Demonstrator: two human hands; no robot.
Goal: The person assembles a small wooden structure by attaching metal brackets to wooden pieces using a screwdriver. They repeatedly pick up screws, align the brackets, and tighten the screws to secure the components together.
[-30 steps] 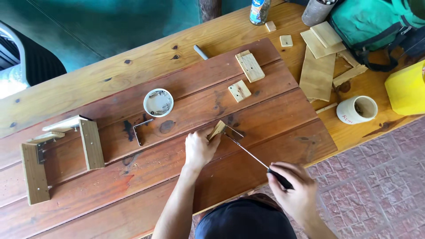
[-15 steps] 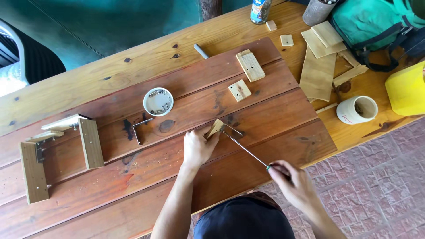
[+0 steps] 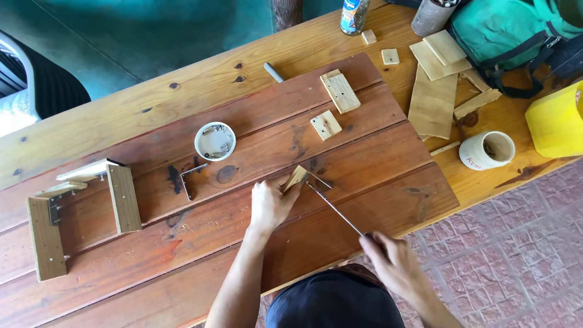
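Observation:
My left hand (image 3: 271, 203) pinches a small wooden block (image 3: 296, 178) against the reddish wooden tabletop (image 3: 182, 255). A small metal bracket (image 3: 320, 180) sits against the block's right side. My right hand (image 3: 392, 262) grips the handle of a long thin screwdriver (image 3: 336, 209), whose tip meets the block and bracket. The shaft runs diagonally from the block down to the right hand near the table's front edge.
A white bowl of screws (image 3: 215, 141) and a loose metal bracket (image 3: 191, 180) lie left of the block. A wooden frame assembly (image 3: 79, 212) stands at far left. Wood pieces (image 3: 340, 91), a white mug (image 3: 487, 150), a yellow container (image 3: 557, 121) and a green bag (image 3: 510, 36) lie right.
My right hand has shifted slightly on the screwdriver handle, moving a little left along the table's edge. The left hand and block stay put.

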